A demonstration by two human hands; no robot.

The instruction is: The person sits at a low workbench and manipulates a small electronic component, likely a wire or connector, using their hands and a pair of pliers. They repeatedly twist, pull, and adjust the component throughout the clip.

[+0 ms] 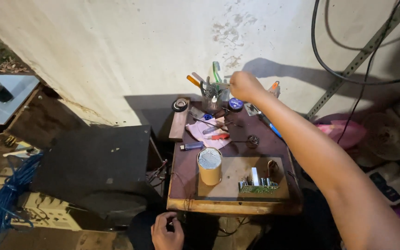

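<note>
My right hand [244,86] reaches to the far edge of a small wooden table [228,206], fingers closed at the clear tool holder [211,99] that holds a green toothbrush, an orange-handled tool and pliers. What it grips there is too small to tell. My left hand [166,231] rests low in front of the table's near edge, fingers curled around something thin, possibly a wire. On the table lie a tan cylinder with a mesh top [209,165], a green circuit board [259,185], a pink cloth [207,131], a red-handled screwdriver [217,136] and a blue lighter [191,146].
A black speaker box [93,169] stands left of the table, with blue coiled cable [3,203] further left. A tape roll [179,105] sits on a wooden block. Black cables and a slotted metal bar [357,58] hang on the white wall; clutter lies at right.
</note>
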